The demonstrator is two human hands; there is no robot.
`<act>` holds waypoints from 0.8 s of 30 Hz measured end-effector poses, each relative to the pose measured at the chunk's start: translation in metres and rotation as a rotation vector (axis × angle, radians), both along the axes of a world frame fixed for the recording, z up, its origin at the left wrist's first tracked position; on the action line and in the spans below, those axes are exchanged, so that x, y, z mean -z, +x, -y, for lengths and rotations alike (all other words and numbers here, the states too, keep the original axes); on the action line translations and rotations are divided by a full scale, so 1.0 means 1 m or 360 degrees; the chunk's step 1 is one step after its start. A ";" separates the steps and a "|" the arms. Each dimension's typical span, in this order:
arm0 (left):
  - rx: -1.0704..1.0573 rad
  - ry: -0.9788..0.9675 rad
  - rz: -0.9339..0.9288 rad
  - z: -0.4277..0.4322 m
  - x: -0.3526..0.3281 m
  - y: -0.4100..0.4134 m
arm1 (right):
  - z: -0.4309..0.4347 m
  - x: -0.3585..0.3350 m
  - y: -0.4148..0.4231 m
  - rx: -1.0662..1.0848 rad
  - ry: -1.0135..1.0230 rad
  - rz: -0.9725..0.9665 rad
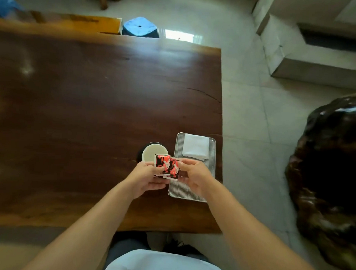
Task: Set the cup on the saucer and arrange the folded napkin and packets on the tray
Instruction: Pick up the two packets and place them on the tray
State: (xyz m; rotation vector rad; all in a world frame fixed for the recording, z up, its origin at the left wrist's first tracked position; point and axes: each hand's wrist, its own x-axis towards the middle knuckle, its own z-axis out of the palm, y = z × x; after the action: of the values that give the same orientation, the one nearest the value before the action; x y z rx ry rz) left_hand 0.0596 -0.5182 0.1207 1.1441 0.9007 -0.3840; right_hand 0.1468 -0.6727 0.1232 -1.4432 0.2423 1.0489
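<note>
Both hands, left and right, grip red-and-black paper packets above the ribbed metal tray's near-left edge (folded white napkin far end); wooden surface leftward lies open.

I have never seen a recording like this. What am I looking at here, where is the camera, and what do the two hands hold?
There is no machine: a person works with bare hands. The single picture comes from a camera worn on the head, looking down, so the arms reach in from below. The left hand and right hand together hold red and black packets above the near edge of a dark wooden table. On the table lies a ribbed metal tray with a folded white napkin at its far end. Left of the tray stands a pale cup, seemingly on a dark saucer, which is mostly hidden.
</note>
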 end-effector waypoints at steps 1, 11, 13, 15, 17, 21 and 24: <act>0.0003 0.0017 -0.0027 0.007 0.000 0.003 | 0.010 0.000 0.002 0.0020 -0.0027 0.0008; 0.0137 -0.0003 -0.0268 0.048 0.028 0.033 | 0.071 0.029 0.032 0.0197 -0.0338 0.0056; 0.0162 0.0006 -0.0296 0.055 0.041 0.037 | 0.079 0.039 0.039 0.0185 -0.0407 0.0056; 0.0177 0.0025 -0.0298 0.062 0.055 0.039 | 0.085 0.052 0.047 0.0169 -0.0480 0.0058; 0.0194 0.0048 -0.0285 0.068 0.067 0.042 | 0.090 0.065 0.053 0.0179 -0.0526 0.0041; 0.0139 0.0083 -0.0257 0.079 0.086 0.048 | 0.099 0.085 0.064 0.0214 -0.0573 -0.0049; 0.0045 0.0168 -0.0253 0.084 0.100 0.054 | 0.100 0.097 0.067 0.0256 -0.0532 -0.0132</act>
State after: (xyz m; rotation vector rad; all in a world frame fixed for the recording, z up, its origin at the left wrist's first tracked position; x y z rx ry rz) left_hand 0.1138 -0.6020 0.0211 1.2367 1.0549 -0.4601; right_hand 0.2138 -0.7725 0.0261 -1.6479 0.6069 0.9683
